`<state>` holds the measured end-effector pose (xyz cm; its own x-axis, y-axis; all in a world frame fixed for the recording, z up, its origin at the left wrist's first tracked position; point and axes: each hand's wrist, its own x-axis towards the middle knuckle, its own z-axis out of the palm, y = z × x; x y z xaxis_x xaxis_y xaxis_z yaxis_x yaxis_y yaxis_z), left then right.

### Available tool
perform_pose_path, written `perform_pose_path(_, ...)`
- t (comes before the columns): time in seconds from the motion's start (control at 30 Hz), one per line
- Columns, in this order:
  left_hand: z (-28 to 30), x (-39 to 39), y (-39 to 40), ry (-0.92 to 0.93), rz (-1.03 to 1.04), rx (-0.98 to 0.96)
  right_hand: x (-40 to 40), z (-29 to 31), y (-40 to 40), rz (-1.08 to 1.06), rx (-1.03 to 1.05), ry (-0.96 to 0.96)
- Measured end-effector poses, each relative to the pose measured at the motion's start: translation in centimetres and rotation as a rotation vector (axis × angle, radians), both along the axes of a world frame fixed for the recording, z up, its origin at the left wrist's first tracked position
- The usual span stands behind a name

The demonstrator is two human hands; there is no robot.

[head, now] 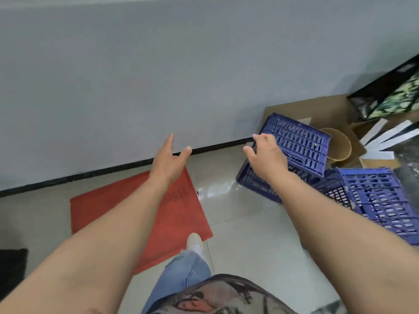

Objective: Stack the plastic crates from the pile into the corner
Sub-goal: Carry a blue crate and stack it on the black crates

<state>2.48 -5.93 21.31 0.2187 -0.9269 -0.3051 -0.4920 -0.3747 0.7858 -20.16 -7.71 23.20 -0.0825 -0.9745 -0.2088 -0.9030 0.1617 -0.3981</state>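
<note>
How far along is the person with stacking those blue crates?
Nothing looks stacked yet. The blue slotted plastic crates, a tilted one and another lying nearer, sit jumbled by the cardboard. In hand: the right hand is at the tilted crate's edge, grip unclear; the left hand hangs open above the red floor mat. All the stacking remains.

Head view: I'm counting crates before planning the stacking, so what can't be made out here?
- Tilted crate: the right hand covers its near corner, so whether there is a grip is unclear.
- Crate underneath: mostly hidden by the tilted one and the forearm.
- Right-hand crate: cut off by the picture's right edge.
- Pile's full count: hidden beyond that edge.
- Red mat lettering: blurred, partly behind the left hand and arm.
</note>
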Motion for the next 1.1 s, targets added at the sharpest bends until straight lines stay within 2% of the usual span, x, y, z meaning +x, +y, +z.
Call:
perform_pose_path(0.23, -1.1, -5.0, -5.8, 0.062, -0.166, 0.031, -5.8, 0.4, -3.0, -0.214, 0.045, 0.053)
perform_pose_path(0.47, -4.3, -8.4, -8.6, 0.124, -0.152, 0.138, -11.3, -1.6, -5.2, -0.289, 0.126, 0.081)
perform_pose_path(0.7, -8.9, -15.6, -9.3, 0.138, -0.006, 0.193, -18.5, -6.8, -9.1, -0.155, 0.241, 0.109)
perform_pose_path(0.9, -16.3, -21.9, -7.8, 0.154, 0.130, 0.325, -24.0, -14.6, -12.8, -0.032, 0.356, 0.112)
perform_pose_path(1.1, -23.0, -25.6, -7.2, 0.134, 0.187, 0.401, -26.6, -22.0, -15.5, 0.080, 0.438, 0.235)
